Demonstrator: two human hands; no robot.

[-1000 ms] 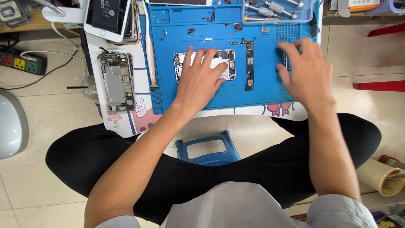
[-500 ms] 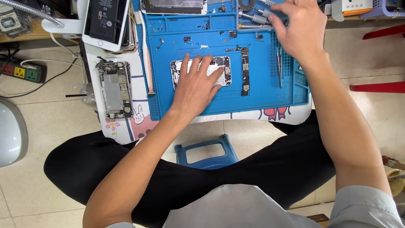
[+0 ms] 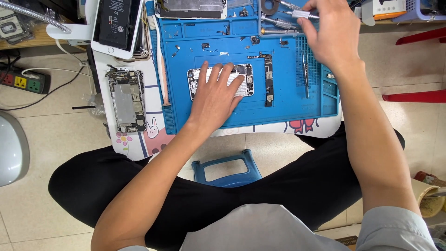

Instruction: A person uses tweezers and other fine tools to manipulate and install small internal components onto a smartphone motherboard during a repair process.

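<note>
The left hand lies flat, fingers spread and extended, palm down on the opened phone body at the middle of the blue work mat; it presses the phone rather than gripping it. The phone's long axis runs from nine to three o'clock across the mat. The right hand is up at one o'clock from the left, fingers curled and pinched round a slim metal screwdriver at the mat's far edge, where further metal tools lie in the tray. So the phone sits at about seven o'clock from the right hand, well apart from it, and the left hand is by far the nearer, already touching it.

Just beside the phone at three o'clock a narrow logic board stands lengthwise from twelve to six, and further towards three lie tweezers the same way. At nine o'clock from the mat, on the tabletop, a second stripped phone chassis lies; above it at eleven o'clock a white phone rests on a stack. A power strip sits on the floor at far nine o'clock, and a blue stool shows at six o'clock between the person's legs.
</note>
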